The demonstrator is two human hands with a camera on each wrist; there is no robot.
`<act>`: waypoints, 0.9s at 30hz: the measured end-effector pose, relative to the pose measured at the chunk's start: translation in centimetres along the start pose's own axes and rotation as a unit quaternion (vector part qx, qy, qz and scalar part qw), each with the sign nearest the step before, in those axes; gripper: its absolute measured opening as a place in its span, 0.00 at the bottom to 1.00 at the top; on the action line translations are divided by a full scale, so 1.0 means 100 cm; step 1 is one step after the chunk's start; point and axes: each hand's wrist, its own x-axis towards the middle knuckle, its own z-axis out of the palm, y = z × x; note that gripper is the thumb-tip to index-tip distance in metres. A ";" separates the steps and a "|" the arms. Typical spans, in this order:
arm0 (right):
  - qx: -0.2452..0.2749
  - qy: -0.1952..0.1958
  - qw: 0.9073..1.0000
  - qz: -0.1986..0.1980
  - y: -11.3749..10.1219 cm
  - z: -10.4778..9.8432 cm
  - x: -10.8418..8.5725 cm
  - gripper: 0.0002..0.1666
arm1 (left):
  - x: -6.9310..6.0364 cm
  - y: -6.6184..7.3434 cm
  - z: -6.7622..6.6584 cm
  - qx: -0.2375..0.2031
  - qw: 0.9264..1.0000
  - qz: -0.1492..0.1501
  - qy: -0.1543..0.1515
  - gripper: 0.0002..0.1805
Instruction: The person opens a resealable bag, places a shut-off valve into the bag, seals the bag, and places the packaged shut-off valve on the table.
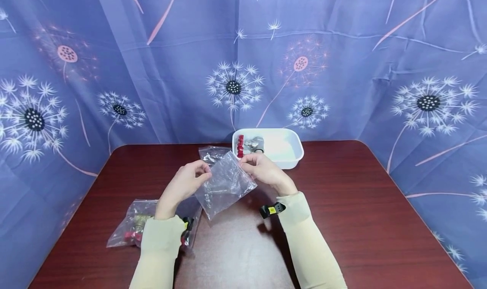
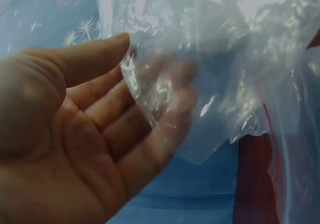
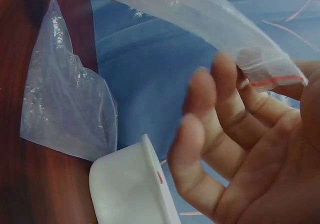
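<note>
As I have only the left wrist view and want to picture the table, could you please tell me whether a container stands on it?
Observer: Yes, a white tray stands at the far edge of the table.
Operator: Thank you; does it hold anything?
Observer: A metal fitting and red parts lie toward its left end in the head view.
Operator: And is anything happening near it, please?
Observer: Yes, the right hand pinches the clear bag near its red-lined edge.

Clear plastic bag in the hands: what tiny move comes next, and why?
Probably spreading the clear plastic bag open: it looks empty, the right hand pinches its red-lined end, and red-handled metal fittings sit in the white rectangular plastic tray.
</note>
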 end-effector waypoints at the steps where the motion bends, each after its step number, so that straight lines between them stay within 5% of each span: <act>1: -0.005 0.000 1.000 -0.003 -0.002 0.001 -0.001 0.10 | 0.000 0.002 0.001 0.016 1.000 -0.006 0.015 0.05; 8: -0.029 0.013 0.999 -0.024 -0.012 0.002 -0.009 0.10 | -0.002 0.016 0.007 0.091 0.987 -0.021 0.133 0.12; 12: -0.051 0.022 0.998 -0.031 -0.018 0.000 -0.012 0.10 | -0.003 0.027 0.012 0.096 0.982 0.000 0.164 0.09; 16: -0.101 0.038 0.993 -0.054 -0.029 0.002 -0.016 0.11 | -0.004 0.042 0.019 0.084 0.987 0.024 0.135 0.13; 21: -0.150 0.042 0.984 -0.084 -0.041 0.006 -0.024 0.13 | -0.006 0.058 0.028 0.030 0.997 0.020 0.069 0.24; 27: -0.215 0.054 0.970 -0.103 -0.046 0.012 -0.025 0.12 | -0.005 0.058 0.034 -0.045 0.999 0.010 0.022 0.19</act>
